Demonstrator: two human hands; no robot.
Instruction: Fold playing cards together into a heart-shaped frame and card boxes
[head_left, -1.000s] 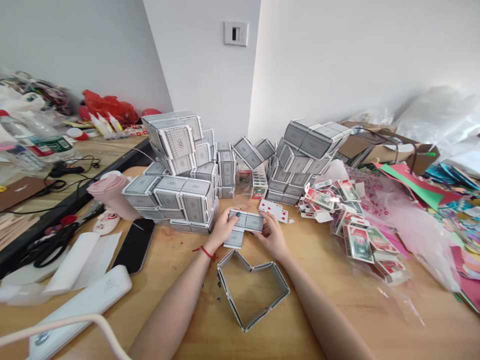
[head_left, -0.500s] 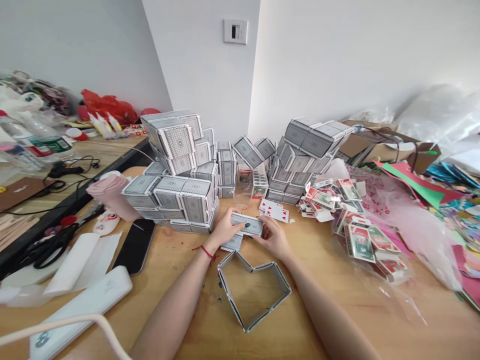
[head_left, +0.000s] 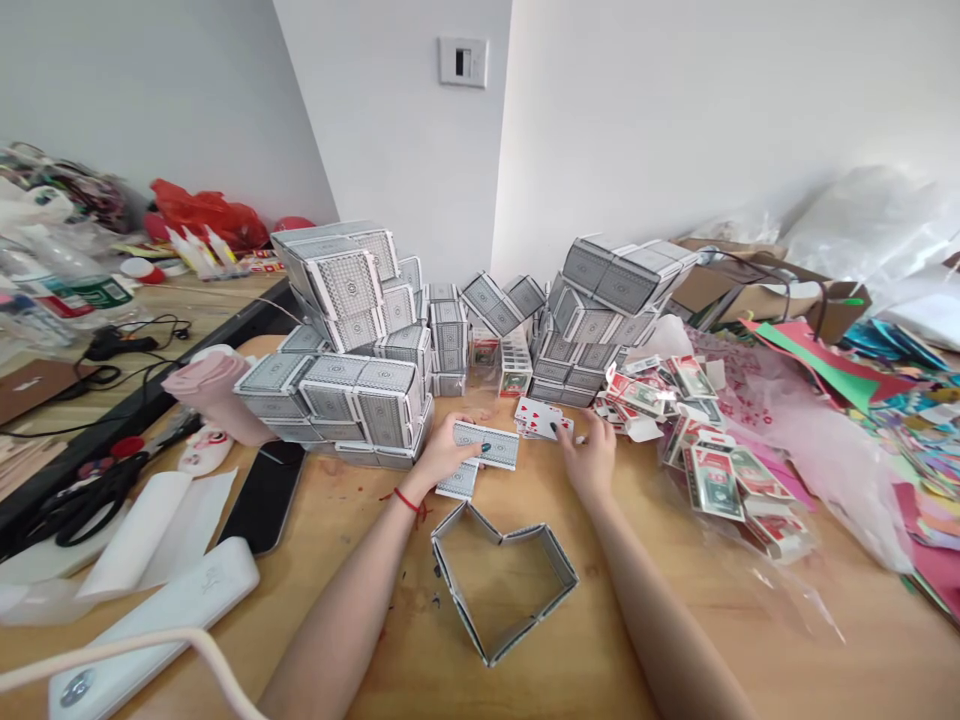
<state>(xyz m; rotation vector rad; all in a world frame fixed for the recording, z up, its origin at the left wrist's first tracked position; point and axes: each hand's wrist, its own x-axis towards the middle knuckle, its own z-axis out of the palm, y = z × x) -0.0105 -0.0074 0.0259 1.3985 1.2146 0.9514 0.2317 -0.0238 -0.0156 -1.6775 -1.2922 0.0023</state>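
Observation:
My left hand [head_left: 444,452] is closed on playing cards [head_left: 501,452] with grey patterned backs, its dark-nailed thumb pressing on top. Below them lies another card-back piece [head_left: 459,483], partly covered by the hand. My right hand [head_left: 590,462] is open beside a small face-up stack of heart cards [head_left: 538,416], its thumb at the stack's right edge and its fingers apart. Between my forearms stands a heart-shaped frame [head_left: 491,660] of folded cards, hollow in the middle.
Stacked card-covered blocks rise at the left [head_left: 360,390] and right [head_left: 600,270]. Red card boxes [head_left: 712,485] and a plastic bag [head_left: 802,450] lie at right. A phone [head_left: 264,498], white power strip [head_left: 157,630], scissors [head_left: 105,490] and paper roll [head_left: 142,530] are at left.
My right hand has let go of the cards and moved right to the face-up stack. My left hand keeps its hold. The view has shifted slightly.

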